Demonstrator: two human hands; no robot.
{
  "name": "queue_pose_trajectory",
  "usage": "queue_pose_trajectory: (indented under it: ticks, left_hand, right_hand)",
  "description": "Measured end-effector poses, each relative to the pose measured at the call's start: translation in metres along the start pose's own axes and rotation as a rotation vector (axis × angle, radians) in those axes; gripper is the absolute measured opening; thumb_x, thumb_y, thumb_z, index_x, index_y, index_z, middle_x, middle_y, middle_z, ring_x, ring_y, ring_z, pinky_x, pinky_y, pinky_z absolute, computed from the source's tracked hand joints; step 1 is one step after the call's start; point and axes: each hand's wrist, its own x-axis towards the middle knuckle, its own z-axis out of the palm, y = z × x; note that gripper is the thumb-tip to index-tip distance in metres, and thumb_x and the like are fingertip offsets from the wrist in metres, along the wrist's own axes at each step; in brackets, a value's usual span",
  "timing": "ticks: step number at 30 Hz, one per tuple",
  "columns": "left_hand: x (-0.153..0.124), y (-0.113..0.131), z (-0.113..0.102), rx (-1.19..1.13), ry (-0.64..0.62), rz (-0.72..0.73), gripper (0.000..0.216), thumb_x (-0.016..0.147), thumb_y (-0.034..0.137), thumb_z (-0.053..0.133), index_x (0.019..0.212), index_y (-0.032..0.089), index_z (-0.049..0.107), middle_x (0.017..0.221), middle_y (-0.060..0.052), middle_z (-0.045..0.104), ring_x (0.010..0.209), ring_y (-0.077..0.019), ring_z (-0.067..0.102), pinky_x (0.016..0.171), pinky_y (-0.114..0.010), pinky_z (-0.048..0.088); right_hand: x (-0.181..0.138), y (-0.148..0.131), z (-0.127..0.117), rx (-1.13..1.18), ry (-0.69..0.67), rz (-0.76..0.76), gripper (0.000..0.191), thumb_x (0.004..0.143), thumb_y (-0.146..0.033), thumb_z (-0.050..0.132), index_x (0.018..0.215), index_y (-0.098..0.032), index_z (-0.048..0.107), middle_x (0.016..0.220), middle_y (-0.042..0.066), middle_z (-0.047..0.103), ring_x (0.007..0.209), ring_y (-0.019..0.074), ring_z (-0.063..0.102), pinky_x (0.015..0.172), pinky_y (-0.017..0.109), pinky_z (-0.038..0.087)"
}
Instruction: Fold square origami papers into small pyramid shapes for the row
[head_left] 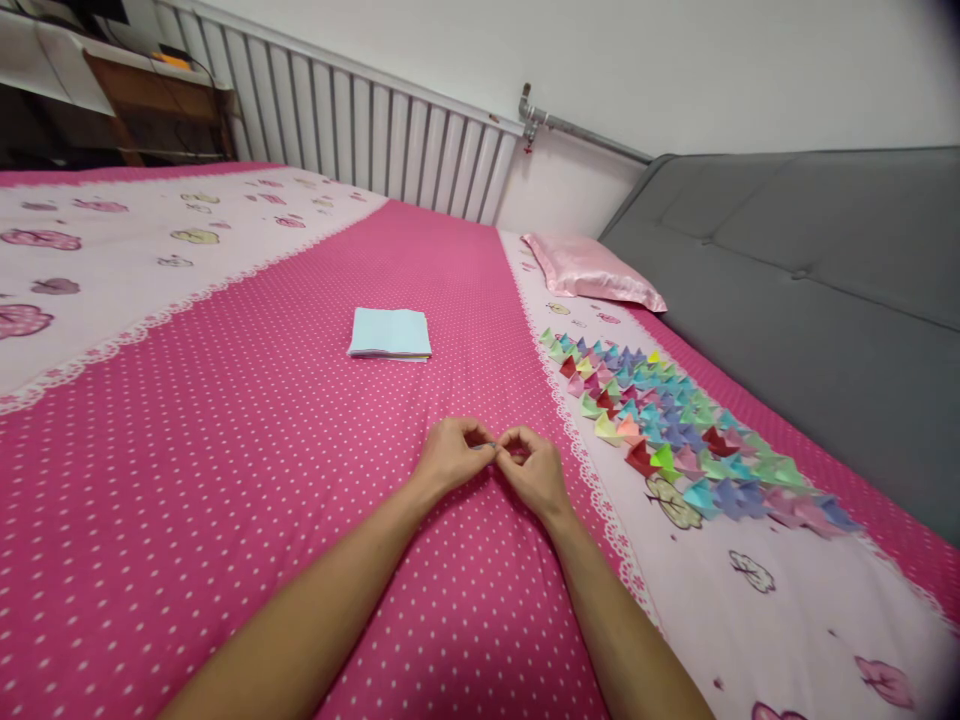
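Observation:
My left hand [452, 458] and my right hand [534, 470] meet at the fingertips above the pink bedspread, both closed in a pinch. Between them shows a thin bluish-grey edge of a small folded piece of paper [484, 445], mostly hidden by the fingers. Beyond my left hand, a stack of light blue paper sheets [390, 332] lies flat, with other colours at its lower edge. To the right of my right hand stand several rows of small folded paper boats [664, 405] in many colours, packed close together.
The bed's polka-dot bedspread [247, 470] has pale printed bands. A pink satin pillow [596, 270] lies at the far right, beside a grey padded headboard [787, 260]. Behind the bed are a white radiator [360, 120], a pipe [585, 132] and a wooden desk [150, 90].

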Motion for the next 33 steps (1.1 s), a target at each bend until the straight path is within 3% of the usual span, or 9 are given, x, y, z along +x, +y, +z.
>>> queue_pose_trajectory:
  ticks: [19,33]
  left_hand:
    - [-0.001,0.004,0.000,-0.054,0.012,-0.039,0.013,0.061,0.020,0.053,0.062,0.012,0.064,0.058,-0.003,0.062,0.055,-0.0116,0.053,0.052,-0.022,0.040]
    - [-0.004,0.013,-0.002,0.057,0.041,-0.104,0.009,0.060,0.021,0.054,0.056,0.015,0.059,0.056,-0.002,0.061,0.055,-0.0128,0.053,0.051,-0.022,0.038]
  right_hand:
    - [-0.002,-0.004,0.000,-0.031,-0.026,-0.025,0.006,0.068,-0.023,0.055,0.068,-0.018,0.057,0.064,0.001,0.062,0.055,0.0144,0.058,0.052,0.024,0.048]
    - [-0.003,-0.005,0.001,-0.073,-0.047,-0.018,0.003,0.066,-0.021,0.055,0.066,-0.018,0.056,0.061,0.000,0.060,0.051,0.0132,0.056,0.050,0.023,0.046]
